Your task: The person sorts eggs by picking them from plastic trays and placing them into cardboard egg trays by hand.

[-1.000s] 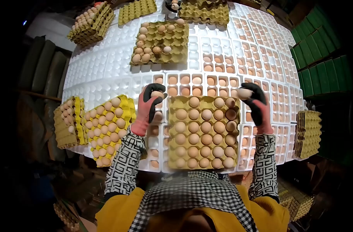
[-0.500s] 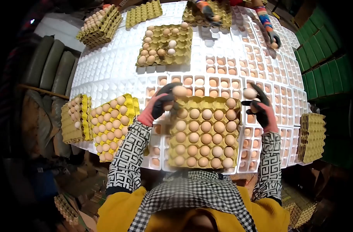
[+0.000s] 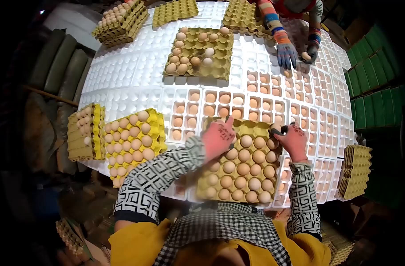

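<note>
Spanning the upper part of a tan egg tray (image 3: 255,127) at lower centre of the frame, a worker's 2 gloved hands meet its rows of brown eggs (image 3: 243,169). Handling this fragile calls for a light, cupping grip: fingertips best wrap an egg's sides, ease it straight up or down, and stay clear of neighbouring shells, with a slow release only once the egg sits firm.

The left hand (image 3: 219,136) lies back upward over the tray's upper left corner, its forearm slanting in from lower left, 1 finger pointing toward the top of the frame. Its other fingertips are hidden, so its opening and any hold cannot be told. The right hand (image 3: 293,141) stands at the upper right corner, forearm nearly upright in the frame, dark fingertips part-curled toward an egg (image 3: 275,128); whether it grips that egg is unclear.

White packing trays (image 3: 148,68) spread beyond, many cells filled at right. At upper right, a co-worker's striped sleeves (image 3: 273,26) frame 2 more gloved hands, 1 holding an egg.
</note>
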### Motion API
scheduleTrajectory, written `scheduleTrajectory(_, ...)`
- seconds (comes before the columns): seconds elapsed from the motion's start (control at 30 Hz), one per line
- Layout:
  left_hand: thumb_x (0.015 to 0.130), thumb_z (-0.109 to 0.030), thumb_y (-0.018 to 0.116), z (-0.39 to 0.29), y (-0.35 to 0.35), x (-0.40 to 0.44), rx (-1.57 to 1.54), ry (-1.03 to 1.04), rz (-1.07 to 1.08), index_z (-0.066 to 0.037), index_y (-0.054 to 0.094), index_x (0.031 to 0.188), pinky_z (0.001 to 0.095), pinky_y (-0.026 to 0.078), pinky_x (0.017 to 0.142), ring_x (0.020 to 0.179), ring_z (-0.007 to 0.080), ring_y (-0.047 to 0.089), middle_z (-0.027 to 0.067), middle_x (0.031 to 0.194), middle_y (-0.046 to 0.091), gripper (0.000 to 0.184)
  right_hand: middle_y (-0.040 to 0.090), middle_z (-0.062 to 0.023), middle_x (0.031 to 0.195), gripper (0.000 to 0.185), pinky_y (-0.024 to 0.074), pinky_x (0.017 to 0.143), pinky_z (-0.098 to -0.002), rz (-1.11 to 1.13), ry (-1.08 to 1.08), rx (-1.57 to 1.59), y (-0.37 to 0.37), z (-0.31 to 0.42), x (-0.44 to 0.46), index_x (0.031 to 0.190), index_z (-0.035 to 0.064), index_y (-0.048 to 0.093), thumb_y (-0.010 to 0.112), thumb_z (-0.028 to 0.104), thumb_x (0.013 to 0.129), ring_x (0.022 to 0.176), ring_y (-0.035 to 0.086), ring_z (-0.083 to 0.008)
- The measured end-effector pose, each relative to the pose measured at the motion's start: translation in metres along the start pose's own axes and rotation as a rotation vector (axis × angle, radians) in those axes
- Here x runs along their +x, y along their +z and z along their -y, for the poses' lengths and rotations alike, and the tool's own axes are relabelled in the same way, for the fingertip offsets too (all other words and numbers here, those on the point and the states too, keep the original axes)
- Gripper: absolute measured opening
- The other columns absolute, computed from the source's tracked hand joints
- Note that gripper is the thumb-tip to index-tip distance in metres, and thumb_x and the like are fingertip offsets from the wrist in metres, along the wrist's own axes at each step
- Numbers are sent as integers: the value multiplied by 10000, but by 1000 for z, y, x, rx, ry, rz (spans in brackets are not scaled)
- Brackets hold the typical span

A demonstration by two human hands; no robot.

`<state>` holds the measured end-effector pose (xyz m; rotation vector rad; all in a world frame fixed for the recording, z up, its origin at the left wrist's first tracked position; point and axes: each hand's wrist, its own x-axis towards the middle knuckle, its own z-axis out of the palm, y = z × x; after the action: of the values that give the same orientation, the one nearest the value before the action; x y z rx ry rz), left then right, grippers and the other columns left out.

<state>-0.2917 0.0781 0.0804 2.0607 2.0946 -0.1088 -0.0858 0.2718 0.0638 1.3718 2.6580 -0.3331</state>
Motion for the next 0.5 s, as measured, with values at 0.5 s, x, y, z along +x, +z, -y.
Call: scheduleTrajectory(0.5,812,-328,734,170,73,-39,-643,-920,-703,-84,648,1159,411,483,901,1063,343,581,148,1164,595,433,379,-100,1524,484,500,964,-393,199,-795,36,43,119,257,1212,177,663,660,61,742,1149,586,-348)
